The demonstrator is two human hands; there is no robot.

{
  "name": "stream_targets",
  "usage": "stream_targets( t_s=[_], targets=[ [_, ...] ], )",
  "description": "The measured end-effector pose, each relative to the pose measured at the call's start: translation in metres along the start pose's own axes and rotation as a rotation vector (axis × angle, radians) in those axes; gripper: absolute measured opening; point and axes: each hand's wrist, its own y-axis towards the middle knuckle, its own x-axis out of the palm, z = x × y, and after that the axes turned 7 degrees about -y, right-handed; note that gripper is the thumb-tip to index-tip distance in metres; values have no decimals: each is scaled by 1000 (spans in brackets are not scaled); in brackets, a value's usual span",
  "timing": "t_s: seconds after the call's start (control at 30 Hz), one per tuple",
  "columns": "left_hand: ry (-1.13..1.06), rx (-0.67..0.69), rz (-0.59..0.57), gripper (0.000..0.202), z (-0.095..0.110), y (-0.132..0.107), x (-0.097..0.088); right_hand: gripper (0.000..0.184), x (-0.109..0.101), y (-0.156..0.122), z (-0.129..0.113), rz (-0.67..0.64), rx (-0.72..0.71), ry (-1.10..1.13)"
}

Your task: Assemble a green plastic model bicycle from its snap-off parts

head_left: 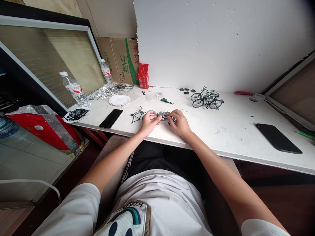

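Observation:
My left hand [149,122] and my right hand [179,123] meet at the front edge of the white table [231,131]. Both are pinched on a small model bicycle wheel [165,115] with a dark tyre that lies between them. A green model bicycle frame [137,115] rests on the table just left of my left hand and seems joined to the part I hold. Two finished green model bicycles [207,98] stand further back to the right.
A black phone [111,118] lies left of my hands, another black phone [278,138] far right. White paper plates [119,100], clear part bags [103,92], two water bottles [75,89], a red box [143,77] and loose green parts [166,101] sit behind.

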Motion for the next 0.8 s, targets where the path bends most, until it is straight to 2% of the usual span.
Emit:
stream_targets(
  t_s=[0.3,0.8],
  targets=[
    [11,-1,-17,56,2,-2,0,23,2,0,3,-43,-8,-1],
    [57,3,-46,50,1,-2,0,24,2,-1,3,-97,25,-20]
  ],
)
